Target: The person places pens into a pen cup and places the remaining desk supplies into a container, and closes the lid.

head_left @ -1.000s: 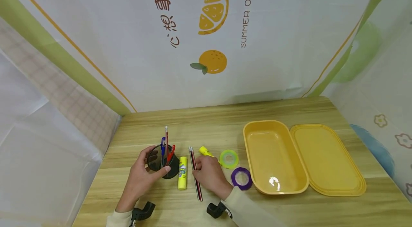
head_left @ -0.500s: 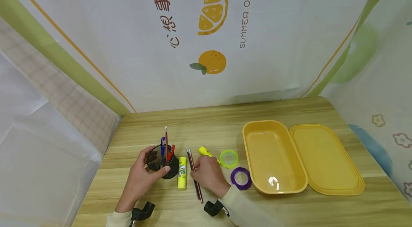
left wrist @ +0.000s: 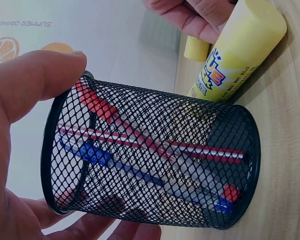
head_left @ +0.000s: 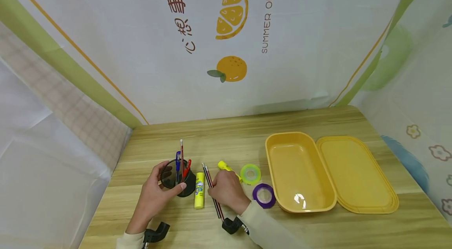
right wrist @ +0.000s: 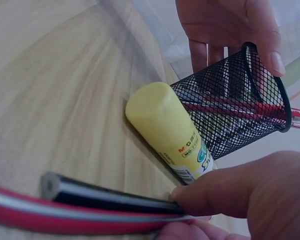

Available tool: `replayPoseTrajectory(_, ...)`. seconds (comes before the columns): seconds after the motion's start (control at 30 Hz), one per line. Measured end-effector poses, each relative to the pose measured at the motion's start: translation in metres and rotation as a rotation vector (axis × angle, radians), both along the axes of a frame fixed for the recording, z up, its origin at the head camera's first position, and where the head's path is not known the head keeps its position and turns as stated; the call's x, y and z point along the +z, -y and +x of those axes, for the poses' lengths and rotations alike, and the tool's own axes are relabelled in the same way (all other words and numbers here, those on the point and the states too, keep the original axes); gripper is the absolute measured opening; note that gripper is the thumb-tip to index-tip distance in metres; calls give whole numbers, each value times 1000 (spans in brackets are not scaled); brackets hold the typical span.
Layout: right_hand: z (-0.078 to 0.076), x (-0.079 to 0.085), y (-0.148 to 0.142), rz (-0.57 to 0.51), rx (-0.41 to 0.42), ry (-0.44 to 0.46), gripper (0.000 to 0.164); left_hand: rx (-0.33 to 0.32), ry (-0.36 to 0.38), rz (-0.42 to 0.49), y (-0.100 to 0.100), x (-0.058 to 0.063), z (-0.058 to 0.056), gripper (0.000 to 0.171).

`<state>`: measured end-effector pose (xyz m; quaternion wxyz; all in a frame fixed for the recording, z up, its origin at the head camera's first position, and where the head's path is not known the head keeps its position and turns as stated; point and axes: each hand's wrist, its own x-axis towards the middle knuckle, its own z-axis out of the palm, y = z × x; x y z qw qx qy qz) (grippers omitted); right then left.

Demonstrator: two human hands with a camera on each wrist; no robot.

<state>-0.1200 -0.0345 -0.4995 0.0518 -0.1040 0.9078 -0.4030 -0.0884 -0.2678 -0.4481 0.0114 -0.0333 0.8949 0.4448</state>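
Note:
My left hand (head_left: 153,196) holds the black mesh pen cup (left wrist: 155,155), thumb and fingers spread round its rim. Inside lean a blue pen (left wrist: 135,172), a red pen (left wrist: 135,132) and a red-striped pencil (left wrist: 200,150). Two more pencils lie to the right, a black one (right wrist: 105,195) and a red one (right wrist: 80,220) side by side; my right hand (head_left: 229,190) pinches them between thumb and fingers. A yellow glue stick (head_left: 199,190) lies between cup and pencils. Partly hidden behind my right hand is another yellow stick (head_left: 223,165).
A green tape roll (head_left: 244,178) and a purple tape roll (head_left: 272,202) lie right of my right hand. Farther right, a yellow box (head_left: 269,154) stands beside its flat yellow lid (head_left: 356,174). A printed curtain (head_left: 169,96) hangs along the table's back edge.
The far ends of the two pencils have swung slightly left, and the right hand has shifted a little left with them. The left hand stays on the pen cup.

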Motion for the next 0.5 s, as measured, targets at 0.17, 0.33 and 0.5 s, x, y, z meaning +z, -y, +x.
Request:
replayPoseTrajectory(0.17, 0, 2, 1, 3, 6, 20, 51, 2, -3, -5, 0, -1, -1, 91)
replayPoseTrajectory(0.33, 0, 2, 0, 5, 9, 20, 53, -2, -5, -3, 0, -2, 0, 92)
replayPoseTrajectory(0.5, -1, 2, -1, -18, 16, -6, 35, 1, -5, -7, 1, -1, 0, 91)
